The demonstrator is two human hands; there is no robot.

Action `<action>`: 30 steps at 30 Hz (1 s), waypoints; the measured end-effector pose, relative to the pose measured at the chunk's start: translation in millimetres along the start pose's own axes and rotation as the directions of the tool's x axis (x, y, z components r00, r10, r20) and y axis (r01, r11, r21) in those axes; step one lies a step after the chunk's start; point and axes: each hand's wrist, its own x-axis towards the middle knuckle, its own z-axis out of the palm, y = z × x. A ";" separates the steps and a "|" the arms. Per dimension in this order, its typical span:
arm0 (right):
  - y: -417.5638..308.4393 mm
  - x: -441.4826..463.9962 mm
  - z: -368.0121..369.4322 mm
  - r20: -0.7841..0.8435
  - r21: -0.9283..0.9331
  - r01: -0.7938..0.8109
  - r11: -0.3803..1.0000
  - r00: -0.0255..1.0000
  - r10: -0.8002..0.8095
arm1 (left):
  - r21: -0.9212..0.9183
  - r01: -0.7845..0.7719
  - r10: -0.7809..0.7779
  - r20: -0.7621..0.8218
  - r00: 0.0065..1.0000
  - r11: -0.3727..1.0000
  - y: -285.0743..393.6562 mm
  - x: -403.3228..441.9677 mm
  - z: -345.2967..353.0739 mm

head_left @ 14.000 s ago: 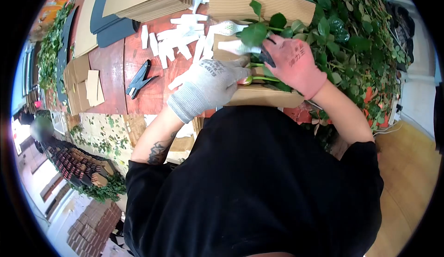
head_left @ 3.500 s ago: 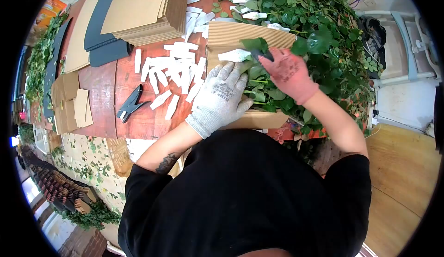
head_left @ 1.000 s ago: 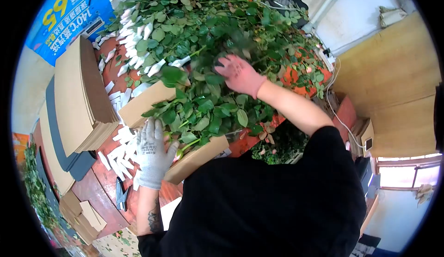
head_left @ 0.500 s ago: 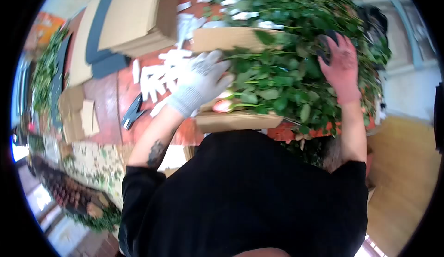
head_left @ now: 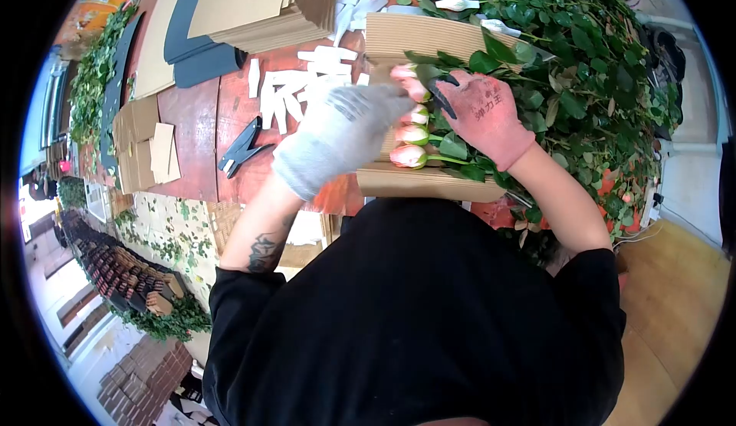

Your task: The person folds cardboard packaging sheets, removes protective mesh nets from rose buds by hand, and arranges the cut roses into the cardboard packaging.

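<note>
Several pink roses [head_left: 409, 156] lie in a row on a sheet of corrugated cardboard [head_left: 429, 185], heads to the left and leafy stems to the right. My left hand [head_left: 353, 127], in a grey-white glove, is at the left of the rose heads; its fingertips are blurred, so their grip does not show. In a pink glove with dark fingertips, my right hand [head_left: 487, 116] has its fingers curled at the upper rose, just behind the head. That rose's stem runs partly hidden under the hand and leaves.
White paper or foam sleeves [head_left: 284, 96] are scattered left of the roses. A black stapler [head_left: 244, 148] lies nearby. Stacked cardboard sheets [head_left: 253, 4] stand at the upper left. A large heap of leafy stems [head_left: 583, 66], some white-sleeved, covers the right side.
My right hand has come left from the leafy stems to the rose heads. More pink rose heads now show in the row. My left hand stays beside them, fingers now blurred.
</note>
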 end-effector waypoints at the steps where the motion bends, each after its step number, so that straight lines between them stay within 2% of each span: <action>1: -1.4 0.6 1.1 -0.027 -0.005 -0.032 0.999 0.999 0.032 | -0.032 0.032 -0.031 0.032 0.999 0.999 1.0 -0.2 9.9; 3: -3.3 1.2 2.3 -0.047 -0.011 -0.062 0.998 0.997 0.062 | -0.071 0.066 -0.062 0.064 0.996 0.995 -3.3 -2.7 24.8; 5: -3.9 2.6 4.1 -0.084 -0.056 -0.057 0.997 0.995 0.052 | -0.086 -0.095 0.068 -0.277 0.958 0.992 -15.6 4.1 29.1; 8: -5.4 1.5 5.1 -0.067 -0.036 -0.055 0.998 0.996 0.053 | -0.195 -0.033 -0.029 -0.304 0.952 0.980 -30.1 17.5 29.4; 9: -5.6 -0.1 6.7 -0.063 -0.037 -0.045 0.998 0.997 0.043 | -0.189 0.026 -0.072 -0.240 0.968 0.982 -32.1 21.7 33.4; 10: -4.8 -1.8 10.4 -0.126 -0.055 -0.021 0.998 0.992 0.014 | -0.191 0.031 -0.078 -0.245 0.966 0.981 -35.3 24.4 31.7; 12: -4.3 -2.7 12.6 -0.185 -0.072 -0.004 0.997 0.983 -0.009 | -0.322 0.165 -0.191 -0.050 0.980 0.932 -39.3 31.1 27.5; 14: -5.5 -1.0 12.9 -0.105 -0.022 0.001 1.000 0.994 -0.004 | -0.373 0.111 -0.142 -0.055 0.988 0.921 -45.3 32.6 29.7; 16: -5.9 1.2 10.9 -0.150 -0.026 0.006 1.000 0.989 -0.010 | -0.328 0.127 -0.148 -0.040 0.988 0.936 -41.8 33.9 24.2; 19: -5.6 3.8 10.2 -0.009 -0.014 -0.050 0.999 0.999 0.050 | -0.321 0.104 -0.118 -0.023 0.993 0.941 -41.1 30.6 22.5; 21: -4.4 3.4 8.0 0.004 -0.010 -0.063 0.998 0.998 0.063 | -0.311 0.092 -0.099 -0.007 0.995 0.946 -38.8 28.0 22.3; 23: -4.3 -0.8 1.1 0.022 -0.006 -0.075 0.997 0.997 0.075 | 0.057 -0.043 0.045 -0.027 0.999 0.997 -39.3 24.3 29.2; 25: -8.1 -8.0 -10.1 -0.232 -0.039 -0.030 0.999 0.973 0.020 | 0.060 -0.042 0.041 0.017 0.999 0.997 -40.1 25.9 25.1; 26: -5.9 -9.5 -8.0 -0.230 -0.037 -0.019 0.999 0.973 0.010 | 0.068 -0.043 0.039 0.061 0.997 0.997 -42.8 26.8 23.4; 28: -1.2 -12.2 -3.0 0.084 0.056 0.025 0.998 0.996 -0.029 | 0.074 -0.076 0.072 0.061 0.996 0.994 -47.9 27.2 25.1; 29: -2.8 -7.8 -2.4 0.234 0.040 0.017 0.999 0.972 -0.026 | 0.093 -0.046 0.035 0.119 0.992 0.995 -46.4 28.3 22.7; 30: -9.7 0.4 -10.5 0.411 0.044 -0.059 0.997 0.911 0.035 | 0.115 -0.015 -0.005 0.172 0.985 0.993 -42.5 30.9 16.5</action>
